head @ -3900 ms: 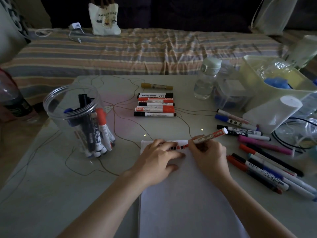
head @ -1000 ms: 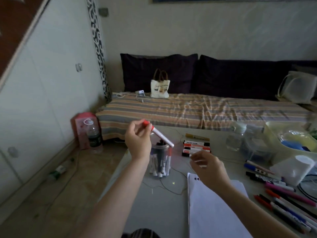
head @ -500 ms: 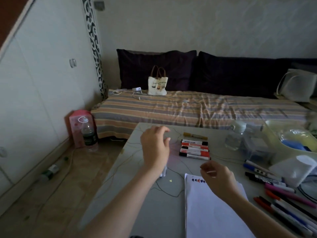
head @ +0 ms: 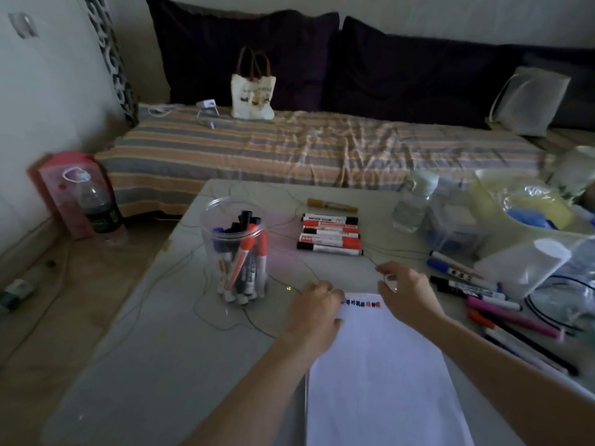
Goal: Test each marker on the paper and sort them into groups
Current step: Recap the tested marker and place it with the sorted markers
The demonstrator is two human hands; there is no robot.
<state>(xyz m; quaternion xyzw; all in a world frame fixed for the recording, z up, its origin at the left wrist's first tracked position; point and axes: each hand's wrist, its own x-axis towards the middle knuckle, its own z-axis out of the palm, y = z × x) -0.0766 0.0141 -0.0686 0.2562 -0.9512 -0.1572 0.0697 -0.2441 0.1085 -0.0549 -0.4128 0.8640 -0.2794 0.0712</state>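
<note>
White paper (head: 380, 365) lies on the table (head: 180, 342) with a row of red and dark test marks (head: 360, 304) along its top edge. My left hand (head: 317, 309) rests on the paper's top left corner. My right hand (head: 407, 292) hovers at the top right corner, fingers pinched together with no marker in them. A clear jar (head: 233, 252) to the left holds several markers, one red-capped (head: 245, 249). Behind the paper lies a row of red and black markers (head: 330, 235) and a yellow marker (head: 331, 205). More loose markers (head: 489, 304) lie to the right.
A water bottle (head: 413, 201), a clear box (head: 454, 226), a yellow-green bin (head: 502, 201) and a white cup on its side (head: 528, 262) crowd the right of the table. Thin wire (head: 209, 317) loops over the tabletop. A striped couch (head: 306, 149) stands behind it.
My left hand dropped the red-capped marker into the jar and came down onto the paper's corner. My right hand stayed by the paper's top. The view tilted down.
</note>
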